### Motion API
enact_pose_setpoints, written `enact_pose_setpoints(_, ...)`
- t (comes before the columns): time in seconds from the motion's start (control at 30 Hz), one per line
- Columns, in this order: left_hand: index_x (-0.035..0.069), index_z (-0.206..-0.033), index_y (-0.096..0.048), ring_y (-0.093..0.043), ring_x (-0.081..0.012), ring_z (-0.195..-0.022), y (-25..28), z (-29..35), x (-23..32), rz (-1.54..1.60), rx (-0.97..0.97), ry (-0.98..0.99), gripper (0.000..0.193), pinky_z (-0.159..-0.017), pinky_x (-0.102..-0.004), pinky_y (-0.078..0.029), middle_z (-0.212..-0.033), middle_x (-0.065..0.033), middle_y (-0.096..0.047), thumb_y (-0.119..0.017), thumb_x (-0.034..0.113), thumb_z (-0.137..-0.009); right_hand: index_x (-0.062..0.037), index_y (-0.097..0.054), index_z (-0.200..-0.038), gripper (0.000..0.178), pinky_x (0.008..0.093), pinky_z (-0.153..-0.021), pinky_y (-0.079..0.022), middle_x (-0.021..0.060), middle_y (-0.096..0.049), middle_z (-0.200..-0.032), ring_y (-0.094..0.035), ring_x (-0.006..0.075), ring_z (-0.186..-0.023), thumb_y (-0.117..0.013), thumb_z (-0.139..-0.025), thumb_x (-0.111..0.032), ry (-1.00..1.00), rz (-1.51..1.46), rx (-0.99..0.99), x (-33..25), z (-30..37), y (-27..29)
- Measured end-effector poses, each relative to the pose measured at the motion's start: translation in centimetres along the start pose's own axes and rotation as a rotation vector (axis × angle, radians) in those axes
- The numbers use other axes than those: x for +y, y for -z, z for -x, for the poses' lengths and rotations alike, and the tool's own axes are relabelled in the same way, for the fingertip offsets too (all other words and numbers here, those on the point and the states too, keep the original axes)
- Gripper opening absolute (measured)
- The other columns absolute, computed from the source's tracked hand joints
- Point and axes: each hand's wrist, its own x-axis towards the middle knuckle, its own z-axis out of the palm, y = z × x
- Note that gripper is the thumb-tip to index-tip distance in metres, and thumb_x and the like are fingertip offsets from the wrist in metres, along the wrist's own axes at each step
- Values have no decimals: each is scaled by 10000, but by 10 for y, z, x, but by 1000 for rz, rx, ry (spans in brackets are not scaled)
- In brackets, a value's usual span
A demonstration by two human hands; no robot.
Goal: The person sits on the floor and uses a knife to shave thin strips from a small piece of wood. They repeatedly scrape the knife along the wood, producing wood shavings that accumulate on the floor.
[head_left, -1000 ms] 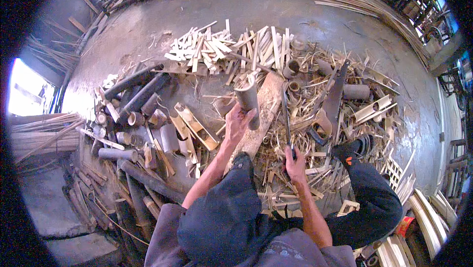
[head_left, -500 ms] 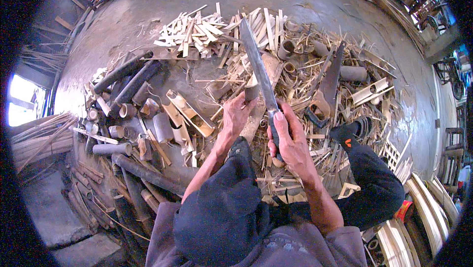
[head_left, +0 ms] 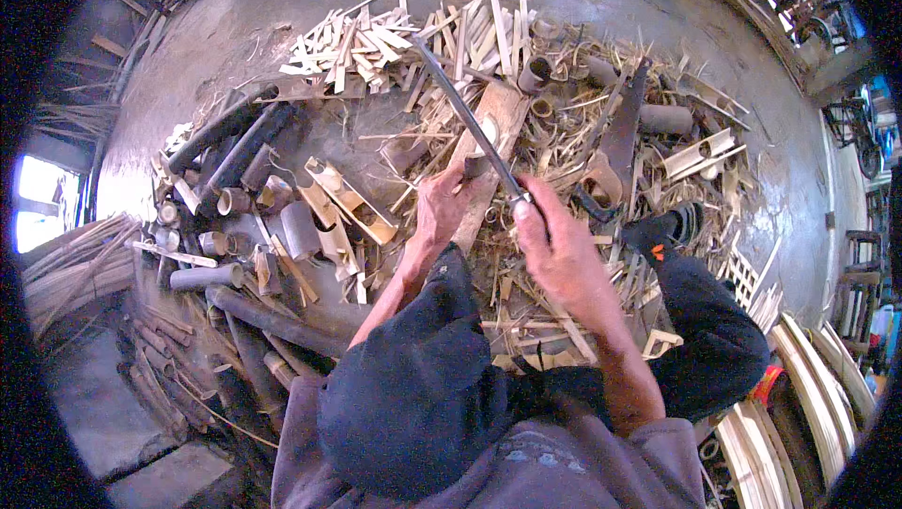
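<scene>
right hand (head_left: 561,248) around long knife (head_left: 468,117), long axis diagonal, tip forward-left

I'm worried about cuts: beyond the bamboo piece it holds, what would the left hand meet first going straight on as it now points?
Probably the knife blade, which slants across just ahead of the left hand, though one view leaves the depth unclear.

- Daylight blows out the window (head_left: 39,178) at left.
- Pale glare lies on the floor (head_left: 787,185) at left and right.
- Upper corners are dim.
- Blur softens the right hand (head_left: 562,253).
- Fisheye curvature and speckled black mark the rim.
</scene>
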Motion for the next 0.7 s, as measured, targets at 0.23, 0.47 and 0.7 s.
enact_pose_setpoints(0.23,35,-919,-663,-626,-250,-614,-29,-11,-6,119,42,-143,165,-577,-348,-492,-746,-176,-648,-690,173,-833,-29,-455,-1243,422,489,-694,-485,246,-638,-878,-621,436,-794,-457,-973,-353,22,-81,209,18,3,-19)
enact_pose_setpoints(0.47,3,-902,-637,-557,-280,-552,-9,-4,14,26,121,-153,210,-550,-355,-477,-734,-230,-605,-674,204,-854,4,-518,-1034,301,337,-524,-428,64,-528,-657,-520,156,-572,-474,-984,-289,190,62,323,24,-10,-26)
enact_pose_setpoints(0.7,-53,-1179,-521,-537,-343,-1036,8,-10,2,-275,-414,31,521,-827,-398,-467,-1190,-259,-529,-677,292,-822,10,-526,-1103,467,488,-713,-471,227,-632,-783,-626,432,-780,-457,-963,-430,-102,70,109,34,-13,-6)
